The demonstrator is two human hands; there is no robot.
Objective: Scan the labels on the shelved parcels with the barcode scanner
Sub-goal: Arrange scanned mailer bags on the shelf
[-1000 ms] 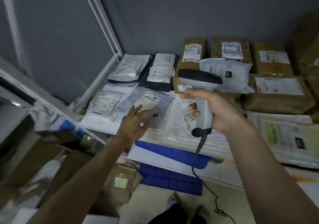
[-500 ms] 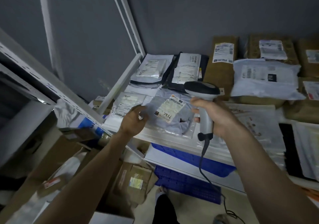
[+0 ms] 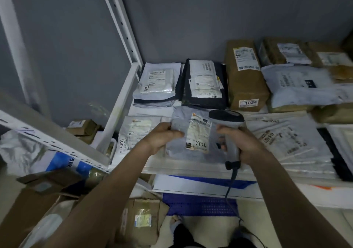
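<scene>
Left hand (image 3: 161, 138) grips the left edge of a grey poly mailer (image 3: 193, 133), thumb on top, fingers curled under. Right hand (image 3: 241, 142) is wrapped round the handle of the barcode scanner (image 3: 228, 131), whose dark head sits right over the mailer's upper right corner. The scanner is pale grey plastic, with a black cable (image 3: 230, 182) dropping from its base toward six o'clock. The mailer's white label (image 3: 198, 135) has an orange logo at the top and handwritten "7936" near the bottom; the printed lines are too small to read. The mailer lies at the front of the white shelf (image 3: 191, 168), soft and crinkled.

At nine o'clock of the hands, a clear plastic parcel (image 3: 137, 133) reads "4011" along its side. At twelve o'clock, a dark bag (image 3: 204, 87) with a white label. At one o'clock, a tall brown cardboard box (image 3: 246, 75) carries a sticker "1834". At three o'clock lies a flat white mailer (image 3: 286, 139), glossy and wrinkled, its print blurred.
</scene>
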